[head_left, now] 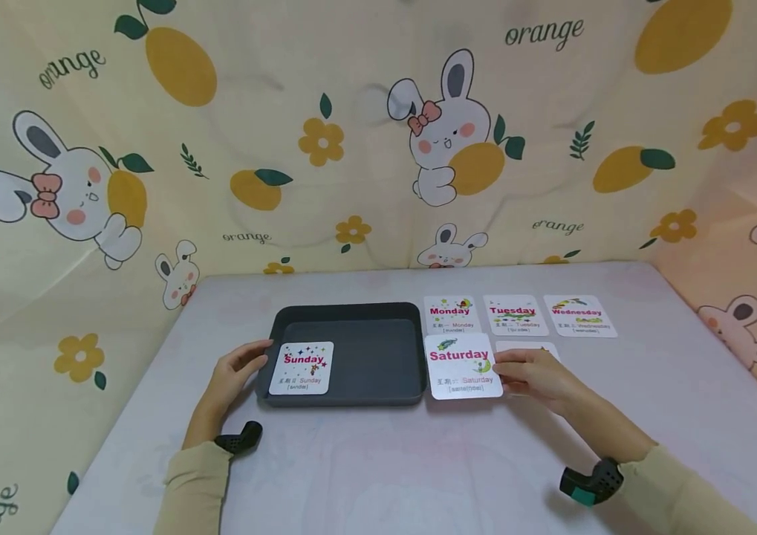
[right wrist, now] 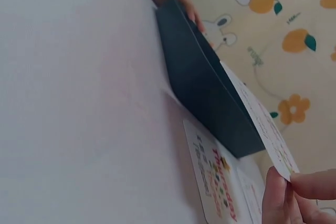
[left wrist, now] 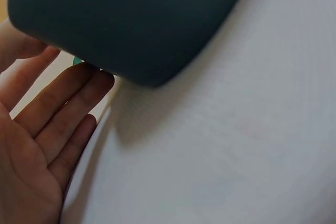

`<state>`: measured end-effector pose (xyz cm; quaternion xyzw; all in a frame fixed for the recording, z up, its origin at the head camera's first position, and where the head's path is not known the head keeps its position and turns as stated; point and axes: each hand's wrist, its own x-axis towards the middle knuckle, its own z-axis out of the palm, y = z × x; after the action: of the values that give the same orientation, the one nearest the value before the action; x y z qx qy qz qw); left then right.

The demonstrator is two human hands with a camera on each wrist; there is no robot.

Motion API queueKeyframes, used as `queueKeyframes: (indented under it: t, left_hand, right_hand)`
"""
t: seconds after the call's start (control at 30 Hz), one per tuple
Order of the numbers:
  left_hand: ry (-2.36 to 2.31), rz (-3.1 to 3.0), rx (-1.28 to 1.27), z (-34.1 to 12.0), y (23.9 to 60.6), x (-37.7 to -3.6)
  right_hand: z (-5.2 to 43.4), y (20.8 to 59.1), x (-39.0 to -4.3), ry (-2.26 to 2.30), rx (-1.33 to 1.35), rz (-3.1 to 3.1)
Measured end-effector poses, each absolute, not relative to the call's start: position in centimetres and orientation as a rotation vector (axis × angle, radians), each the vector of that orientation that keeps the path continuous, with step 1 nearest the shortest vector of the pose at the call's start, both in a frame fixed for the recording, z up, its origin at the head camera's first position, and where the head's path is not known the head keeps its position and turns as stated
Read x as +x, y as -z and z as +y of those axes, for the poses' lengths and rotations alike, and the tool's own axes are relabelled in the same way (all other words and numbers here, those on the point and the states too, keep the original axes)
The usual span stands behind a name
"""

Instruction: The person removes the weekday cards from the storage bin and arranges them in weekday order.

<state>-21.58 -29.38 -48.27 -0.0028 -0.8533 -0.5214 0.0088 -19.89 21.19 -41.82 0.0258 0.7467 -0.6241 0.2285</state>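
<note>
A dark grey tray (head_left: 378, 312) sits mid-table with a "Sunday" card (head_left: 302, 367) lying in its left end. My left hand (head_left: 239, 369) rests with straight fingers against the tray's left wall (left wrist: 131, 30). My right hand (head_left: 530, 375) pinches the right edge of a "Saturday" card (head_left: 461, 365) and holds it lifted just right of the tray. In the right wrist view the Saturday card (right wrist: 260, 121) is raised above the tray wall (right wrist: 205, 93), with my fingertips (right wrist: 310, 184) on its corner.
"Monday" (head_left: 451, 313), "Tuesday" (head_left: 515, 314) and "Wednesday" (head_left: 579, 315) cards lie in a row behind my right hand. Another card (head_left: 530, 347) lies partly hidden under that hand. A printed cloth wall (head_left: 378, 134) encloses the table.
</note>
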Motion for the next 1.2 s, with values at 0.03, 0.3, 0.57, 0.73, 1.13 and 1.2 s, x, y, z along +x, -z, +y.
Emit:
queueKeyframes:
  t: [0.03,0.3,0.57,0.73,1.13,1.2]
  left_hand:
    - [1.628,-2.667,-0.006,-29.4,48.3,-21.6]
    - [1.654,-2.669,0.035,-29.2,48.3,-21.7]
    - [1.647,-2.662,-0.001,-29.2,48.2,-21.6]
    - [1.658,-2.656,-0.003,-29.2,48.2,-21.6]
    - [1.658,-2.653,-0.005,-29.1,48.0,-21.4]
    - [1.659,-2.655,-0.004,-29.1,48.0,-21.4]
  right_hand:
    - [21.4,41.8,-19.9,1.719,0.071,2.052]
    - [23.6,41.4,-20.2,1.71,0.15,2.023]
    - [26.2,41.3,-20.4,1.738,0.175,1.977]
    - [27.8,41.3,-20.4,1.745,0.179,1.955]
    - [31.5,41.1,-21.0,1.712,0.207,1.961]
    - [32.1,41.1,-21.1,1.7,0.206,1.968]
